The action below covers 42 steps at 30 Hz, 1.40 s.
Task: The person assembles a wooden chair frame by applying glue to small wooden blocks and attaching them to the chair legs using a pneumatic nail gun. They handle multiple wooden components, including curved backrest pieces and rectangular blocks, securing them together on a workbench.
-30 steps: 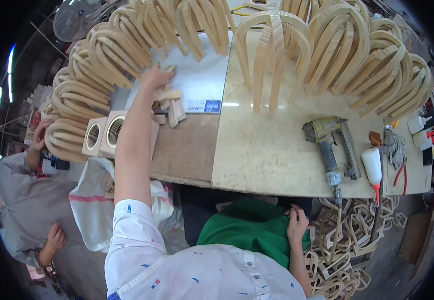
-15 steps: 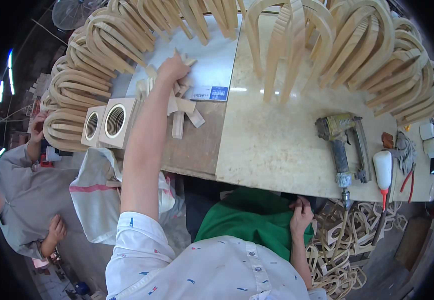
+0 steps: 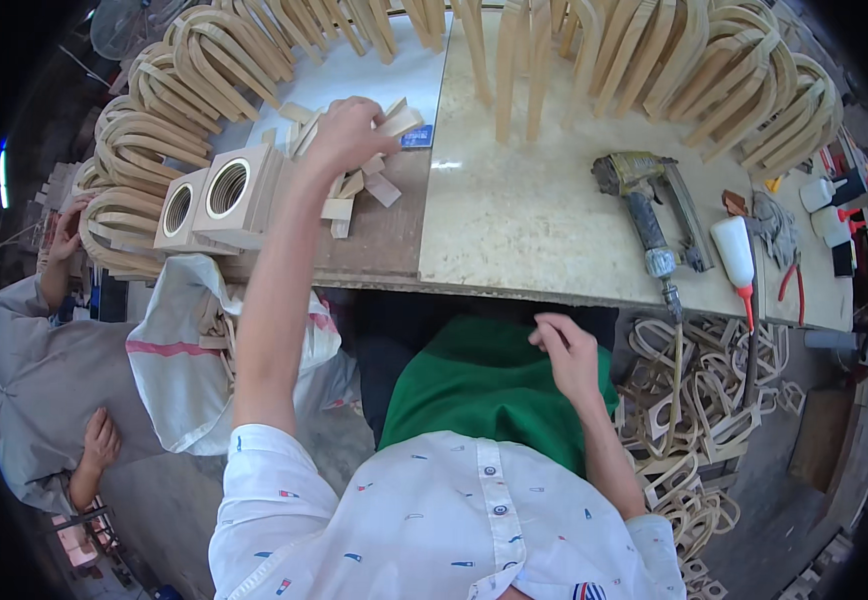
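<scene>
My left hand (image 3: 347, 138) reaches over a loose pile of small wooden blocks (image 3: 351, 186) on the table. Its fingers are closed on a pale wooden block (image 3: 400, 121) that sticks out to the right, partly over a blue printed label (image 3: 417, 137); the hand hides some of the pile. Just left of my forearm stand two square wooden boxes with round ringed openings (image 3: 227, 188). My right hand (image 3: 568, 352) hovers above the green cloth (image 3: 494, 385) on my lap, fingers loosely curled in, with nothing visible in them.
Bent wooden arches (image 3: 216, 62) stand along the table's far side. A nail gun (image 3: 644, 205), a white glue bottle (image 3: 733, 252) and red-handled pliers (image 3: 790, 278) lie at right. A white sack (image 3: 179, 350) hangs at left beside a person in grey (image 3: 44, 345). Wooden loops (image 3: 694, 400) heap below right.
My left hand has drawn nearer, and a block now lies over the label. My right hand has lifted from beside the table edge, its fingers curling inward. The whole view has shifted.
</scene>
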Tool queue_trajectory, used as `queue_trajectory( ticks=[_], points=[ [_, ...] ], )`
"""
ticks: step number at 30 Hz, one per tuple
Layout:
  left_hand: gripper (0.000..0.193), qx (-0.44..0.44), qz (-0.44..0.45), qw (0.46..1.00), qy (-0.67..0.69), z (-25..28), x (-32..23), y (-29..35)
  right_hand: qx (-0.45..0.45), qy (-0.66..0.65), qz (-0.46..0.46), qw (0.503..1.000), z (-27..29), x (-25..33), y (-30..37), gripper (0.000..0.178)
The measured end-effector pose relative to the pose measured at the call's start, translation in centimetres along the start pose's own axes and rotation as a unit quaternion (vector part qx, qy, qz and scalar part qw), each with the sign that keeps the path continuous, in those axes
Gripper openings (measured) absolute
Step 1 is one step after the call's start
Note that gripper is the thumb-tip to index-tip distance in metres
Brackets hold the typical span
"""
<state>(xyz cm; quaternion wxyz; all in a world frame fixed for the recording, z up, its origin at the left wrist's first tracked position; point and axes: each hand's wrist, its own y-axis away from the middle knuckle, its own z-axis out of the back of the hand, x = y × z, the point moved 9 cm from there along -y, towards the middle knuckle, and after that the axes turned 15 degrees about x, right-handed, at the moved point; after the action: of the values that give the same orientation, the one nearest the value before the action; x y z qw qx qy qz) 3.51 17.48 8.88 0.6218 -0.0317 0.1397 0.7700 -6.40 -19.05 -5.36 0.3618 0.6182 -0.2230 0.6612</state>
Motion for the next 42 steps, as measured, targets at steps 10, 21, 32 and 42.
queue_trajectory(
  ticks=[10,21,32,42],
  points=[
    [0.039,-0.120,-0.085,0.957,0.251,-8.2,-10.6,11.6,0.056,-0.214,0.057,0.974,-5.0,7.3,-11.5,0.031],
    [0.044,-0.082,0.076,0.987,0.119,-3.9,7.3,6.6,0.077,-0.286,0.066,0.953,-4.5,5.3,-12.9,0.028],
    [0.041,0.082,-0.127,0.779,0.608,-8.6,-3.5,10.1,0.086,-0.279,0.085,0.953,-5.8,9.0,-11.7,0.024],
    [0.042,0.136,-0.153,0.688,0.696,-11.0,-5.6,11.3,0.075,-0.252,0.119,0.957,-5.6,10.2,-10.8,0.019]
  ],
)
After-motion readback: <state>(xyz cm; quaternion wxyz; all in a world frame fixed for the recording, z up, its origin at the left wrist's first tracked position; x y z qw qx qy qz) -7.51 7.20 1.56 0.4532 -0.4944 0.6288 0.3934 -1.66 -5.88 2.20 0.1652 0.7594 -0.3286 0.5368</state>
